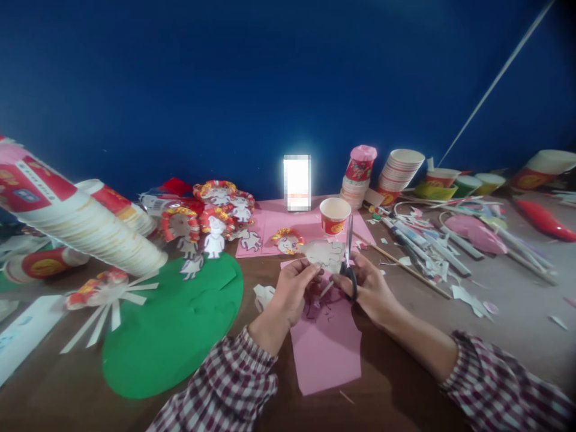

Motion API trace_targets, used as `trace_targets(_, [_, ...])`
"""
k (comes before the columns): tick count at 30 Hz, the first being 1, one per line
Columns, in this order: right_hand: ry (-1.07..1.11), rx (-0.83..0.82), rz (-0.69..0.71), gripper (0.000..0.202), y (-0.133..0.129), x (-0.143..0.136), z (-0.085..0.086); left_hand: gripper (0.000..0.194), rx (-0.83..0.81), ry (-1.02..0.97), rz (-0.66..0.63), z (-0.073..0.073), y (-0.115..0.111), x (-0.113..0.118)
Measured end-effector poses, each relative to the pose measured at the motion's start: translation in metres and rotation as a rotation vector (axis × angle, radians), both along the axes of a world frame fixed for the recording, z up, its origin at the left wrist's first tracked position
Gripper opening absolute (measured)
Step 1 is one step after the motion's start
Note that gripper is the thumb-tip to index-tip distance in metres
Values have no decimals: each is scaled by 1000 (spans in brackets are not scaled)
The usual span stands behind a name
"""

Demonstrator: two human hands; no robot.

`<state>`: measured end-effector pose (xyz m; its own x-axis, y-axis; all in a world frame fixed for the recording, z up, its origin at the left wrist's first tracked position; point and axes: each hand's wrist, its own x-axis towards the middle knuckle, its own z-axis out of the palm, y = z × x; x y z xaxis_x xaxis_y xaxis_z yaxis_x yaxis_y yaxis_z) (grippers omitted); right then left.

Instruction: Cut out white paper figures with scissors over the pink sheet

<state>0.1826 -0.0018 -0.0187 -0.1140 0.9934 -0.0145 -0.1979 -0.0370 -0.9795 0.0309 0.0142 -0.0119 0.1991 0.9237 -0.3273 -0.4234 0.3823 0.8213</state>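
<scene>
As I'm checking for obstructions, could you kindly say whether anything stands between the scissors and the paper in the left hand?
Nothing visible: the scissors in the right hand are at the edge of the paper in the left hand; the nearest cup stands beyond.

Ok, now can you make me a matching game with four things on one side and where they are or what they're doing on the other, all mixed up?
1. scissors
2. left hand
3. green sheet
4. paper cup just behind the scissors

A. lying to the left of both hands
B. standing on pink paper
C. held in the right hand
D. pinching a pale paper piece

Pairs: 1-C, 2-D, 3-A, 4-B
</scene>
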Motion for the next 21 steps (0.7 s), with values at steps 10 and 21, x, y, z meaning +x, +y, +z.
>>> trace_targets(10, [-20, 27, -23, 48, 0, -2, 3, 20, 57, -8, 43, 4, 3, -3])
trace_targets(21, [-179, -6, 346, 37, -10, 6, 16, 22, 260, 394, 139, 13, 24, -33])
